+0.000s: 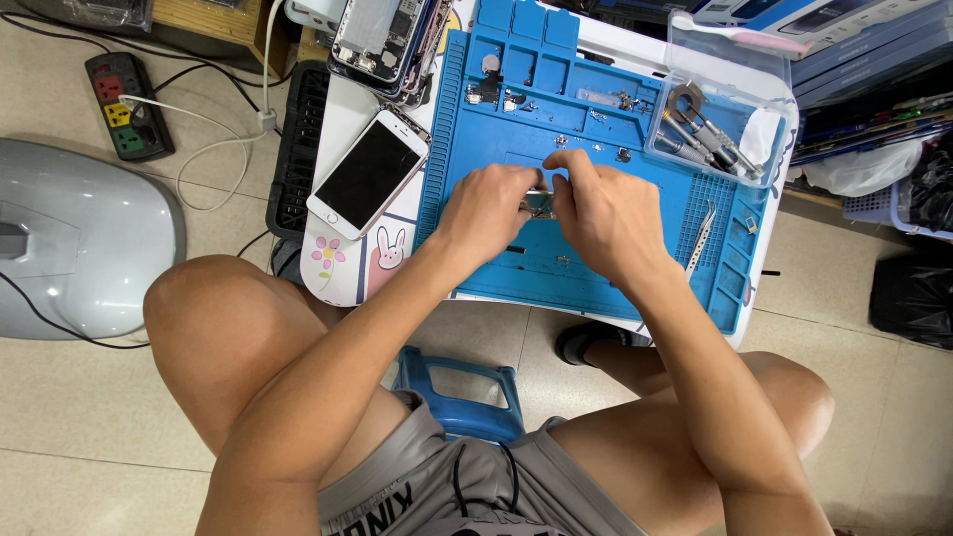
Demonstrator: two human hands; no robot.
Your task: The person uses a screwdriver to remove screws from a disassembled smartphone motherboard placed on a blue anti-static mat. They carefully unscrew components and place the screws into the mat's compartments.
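Between the fingertips of the left hand (488,206) and the right hand (599,210) sits a small metal phone part (537,204), pinched from both sides over the blue work mat (596,260). It looks tiny, thin, shiny and easy to bend, so it is probably best held softly by its edges. Just right of the fingers lie tweezers (701,236), and to their left a white phone (367,175).

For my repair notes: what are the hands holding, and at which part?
Both the left hand and right hand pinch a small metallic phone part between fingertips, at its two ends, above the blue mat.
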